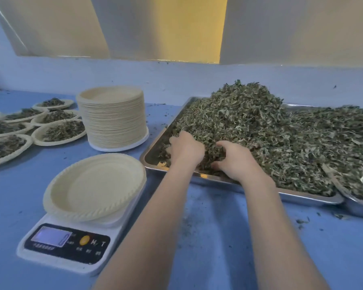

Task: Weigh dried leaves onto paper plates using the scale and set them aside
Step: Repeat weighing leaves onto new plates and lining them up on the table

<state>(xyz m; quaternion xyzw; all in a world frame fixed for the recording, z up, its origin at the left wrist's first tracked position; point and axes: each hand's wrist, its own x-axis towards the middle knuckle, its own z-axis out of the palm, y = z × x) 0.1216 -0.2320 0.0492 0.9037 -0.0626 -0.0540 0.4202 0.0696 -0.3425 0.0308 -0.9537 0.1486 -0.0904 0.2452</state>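
The left hand (186, 149) and the right hand (234, 161) are working side by side at the near left corner of the heap of dried leaves (260, 130). The fingers of both are curling inward toward each other and digging into the leaves, so each grip is closing around a clump rather than lying flat on it. The fingertips are sinking into the heap and cannot be seen.

The leaves are lying in a metal tray (218, 178), and the heap is rising away from the grip, up and to the right. The tray's near rim is passing just under both wrists.

The relation that matters is the way to the paper plate (92, 185). It is sitting empty on the scale (67, 243), down and to the left of the grip, on the person's side of the tray rim and just beside the tray's corner. The left hand is the nearer of the two. I judge that the handful will have to be lifted over the rim and carried leftward and toward the person, with the right hand crossing farther.

Beyond the plate, farther left and away from the grip, a stack of plates (113, 118) is standing on the blue table (218, 227). Left of that stack, filled plates (61, 132) are lying close together, already set aside. The scale's display is too blurred to read.
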